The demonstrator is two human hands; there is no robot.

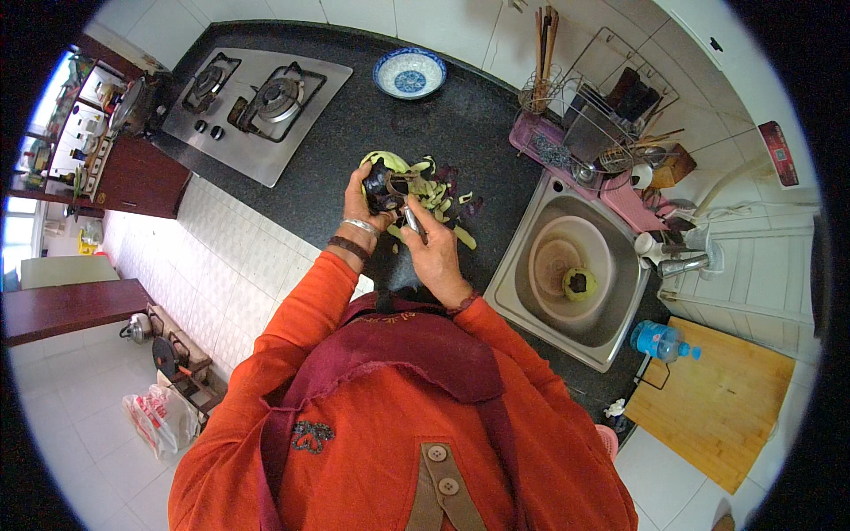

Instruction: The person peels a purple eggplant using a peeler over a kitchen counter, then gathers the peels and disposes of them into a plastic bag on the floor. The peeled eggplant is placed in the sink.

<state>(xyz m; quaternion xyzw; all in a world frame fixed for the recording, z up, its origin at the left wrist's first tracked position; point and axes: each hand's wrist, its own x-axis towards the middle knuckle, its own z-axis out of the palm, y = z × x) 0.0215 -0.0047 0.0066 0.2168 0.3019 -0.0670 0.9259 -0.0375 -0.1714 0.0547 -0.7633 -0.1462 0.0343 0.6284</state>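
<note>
My left hand (pixel 362 199) grips a dark purple eggplant (pixel 377 182) over the counter, with a pale peeled part at its top. In my right hand (pixel 433 249) is a metal-handled peeler (pixel 414 224), its head against the eggplant's right side. Pale green and purple peelings (pixel 438 196) lie scattered on the dark counter to the right of the eggplant. A peeled, pale round piece with a dark centre (pixel 580 284) rests in a pinkish plastic basin (pixel 543 229) inside the sink.
A blue-and-white bowl (pixel 410 73) stands at the counter's back, right of a gas hob (pixel 305 73). To the right are a steel sink (pixel 495 285), a pink rack (pixel 528 136) with utensils, a faucet (pixel 684 264), a blue-labelled bottle (pixel 657 340) and a wooden cutting board (pixel 717 398).
</note>
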